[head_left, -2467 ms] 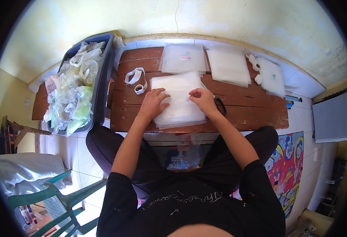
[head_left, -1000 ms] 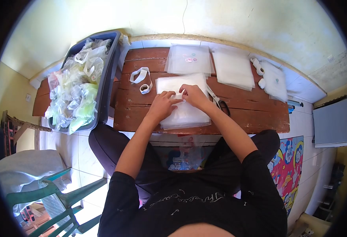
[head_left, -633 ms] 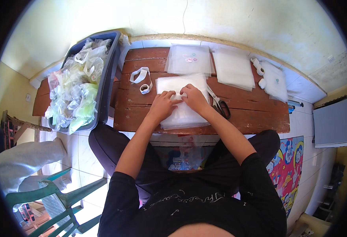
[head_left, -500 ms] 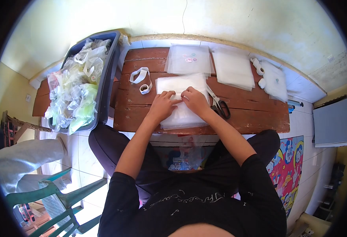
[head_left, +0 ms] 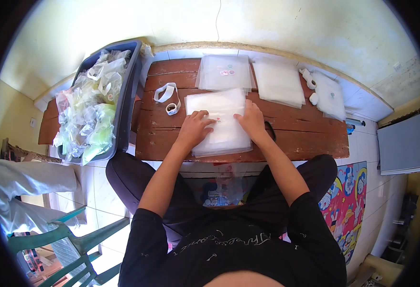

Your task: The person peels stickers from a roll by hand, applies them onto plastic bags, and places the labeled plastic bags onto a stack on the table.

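A wooden table [head_left: 310, 131] spans the space in front of the seated person, with a dark tub [head_left: 127, 95] at its left, heaped with crumpled plastic bags [head_left: 83, 112]. Along the back lie a clear stack with round stickers [head_left: 214, 82], a whiter stack [head_left: 279, 86] and a smaller bundle [head_left: 329, 95] at the far right. The main stack of clear plastic sheets [head_left: 224, 137] sits at the middle of the near side, between the two hands. The left hand [head_left: 195, 129] lies over its left part with fingers spread, clamped on nothing; that light, flat pressure probably suits slippery film best, holding the layers square without creasing them. The right hand [head_left: 252, 119] rests at the right edge, thumb apart from fingers; whether it pinches a sheet, I cannot tell. Lifting only the top layer would likely call for a fingertip at that edge while the other hand anchors the pile. A dark scissor handle [head_left: 270, 130] shows beside the right wrist. A sticker roll [head_left: 172, 109] stands left of the stack, its pale strip [head_left: 159, 95] curling behind. Smallest is the sticker [head_left: 218, 119] between the hands, best smoothed outward from its centre.
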The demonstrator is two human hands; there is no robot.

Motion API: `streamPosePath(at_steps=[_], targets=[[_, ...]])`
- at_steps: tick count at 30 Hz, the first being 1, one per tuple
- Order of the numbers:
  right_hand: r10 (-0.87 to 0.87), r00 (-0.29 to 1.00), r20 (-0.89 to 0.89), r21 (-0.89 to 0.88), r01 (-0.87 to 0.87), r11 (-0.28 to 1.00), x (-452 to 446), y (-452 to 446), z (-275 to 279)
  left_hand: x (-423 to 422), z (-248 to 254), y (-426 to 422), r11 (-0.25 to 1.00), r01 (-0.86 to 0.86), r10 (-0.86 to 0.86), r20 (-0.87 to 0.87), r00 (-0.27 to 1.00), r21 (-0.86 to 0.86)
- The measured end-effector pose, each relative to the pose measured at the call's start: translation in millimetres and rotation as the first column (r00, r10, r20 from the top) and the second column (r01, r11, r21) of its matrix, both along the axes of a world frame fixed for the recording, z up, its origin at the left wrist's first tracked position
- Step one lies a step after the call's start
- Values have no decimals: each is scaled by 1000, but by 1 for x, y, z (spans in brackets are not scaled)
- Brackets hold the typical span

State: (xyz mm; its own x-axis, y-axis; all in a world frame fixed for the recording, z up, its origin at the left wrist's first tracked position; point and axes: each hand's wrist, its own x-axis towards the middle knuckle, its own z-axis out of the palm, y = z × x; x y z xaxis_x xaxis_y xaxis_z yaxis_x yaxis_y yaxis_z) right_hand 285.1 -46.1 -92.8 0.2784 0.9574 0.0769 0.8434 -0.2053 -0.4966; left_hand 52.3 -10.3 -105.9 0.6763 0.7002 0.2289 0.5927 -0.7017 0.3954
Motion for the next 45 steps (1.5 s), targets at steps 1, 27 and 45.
streamPosePath(at_steps=[1, 27, 45], targets=[[18, 999, -27, 26, -17, 1000, 1, 1, -6, 0, -1, 0, 1000, 0, 0, 0, 1000, 1], [123, 505, -854, 178, 61, 982, 31, 5, 25, 12, 2, 4, 877, -216, 439, 535, 721, -428], [61, 321, -945, 102, 115, 988, 87, 106, 37, 65, 15, 117, 474, 203, 674, 502, 542, -857]])
